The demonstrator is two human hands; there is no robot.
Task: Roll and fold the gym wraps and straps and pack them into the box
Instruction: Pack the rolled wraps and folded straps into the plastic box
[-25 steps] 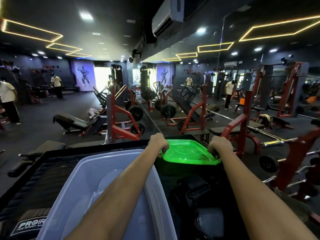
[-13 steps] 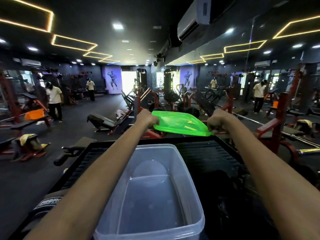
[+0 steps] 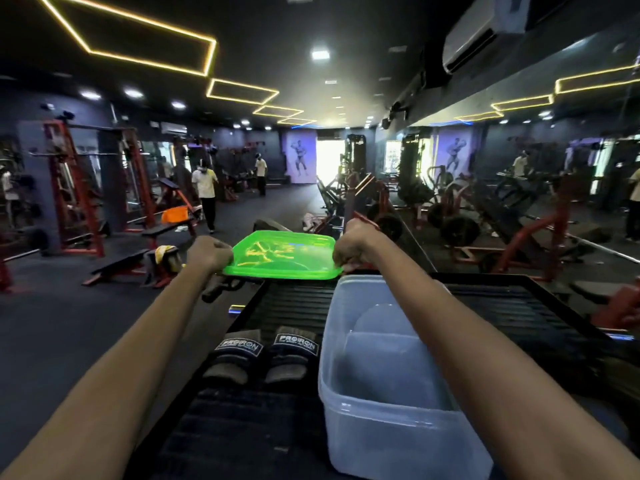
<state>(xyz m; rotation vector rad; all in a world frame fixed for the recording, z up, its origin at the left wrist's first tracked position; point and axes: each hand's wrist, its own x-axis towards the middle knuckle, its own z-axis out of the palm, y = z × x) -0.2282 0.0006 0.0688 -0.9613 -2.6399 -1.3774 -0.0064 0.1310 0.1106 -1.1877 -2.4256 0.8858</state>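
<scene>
The box (image 3: 391, 403), clear plastic and open-topped, sits on the black ribbed platform (image 3: 298, 303) at about five o'clock from the middle of my view, and it looks like nothing is in it. Next down in size, the green lid (image 3: 282, 256) — I've got it up in the air out at twelve o'clock, just beyond the box's far rim and held roughly level. My left hand (image 3: 209, 252) grips its left edge at nine o'clock of the lid, fingers curled round the rim; my right hand (image 3: 353, 244) grips the right edge at three o'clock, curled the same way. Smaller now: two wraps (image 3: 265, 355) with PROIRON labels lie side by side on the platform, just beside the box at its nine o'clock, touching each other. Far off at eleven o'clock, a person (image 3: 205, 192) in a light shirt stands among red racks.
</scene>
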